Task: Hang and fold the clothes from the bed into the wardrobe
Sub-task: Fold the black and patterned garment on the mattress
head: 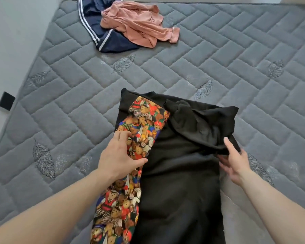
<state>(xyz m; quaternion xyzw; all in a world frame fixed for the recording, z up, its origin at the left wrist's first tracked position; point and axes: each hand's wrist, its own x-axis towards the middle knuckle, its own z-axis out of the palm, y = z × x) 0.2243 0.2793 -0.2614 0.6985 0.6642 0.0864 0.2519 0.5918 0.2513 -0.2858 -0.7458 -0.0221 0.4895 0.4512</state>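
A black garment (180, 173) with a colourful teddy-bear print panel (141, 131) lies lengthwise on the grey quilted mattress (69, 106), near its front edge. My left hand (120, 155) rests flat on the print panel along the garment's left side, fingers apart. My right hand (234, 159) grips a folded-over black sleeve or flap at the garment's right side, thumb on top. Farther back lie a crumpled salmon-pink top (137, 23) and, partly under it, a navy garment with white stripes (95, 29).
A pale wall (11, 41) runs along the mattress's left edge, with a small black tab (6, 101) at the mattress side. The wardrobe is not in view.
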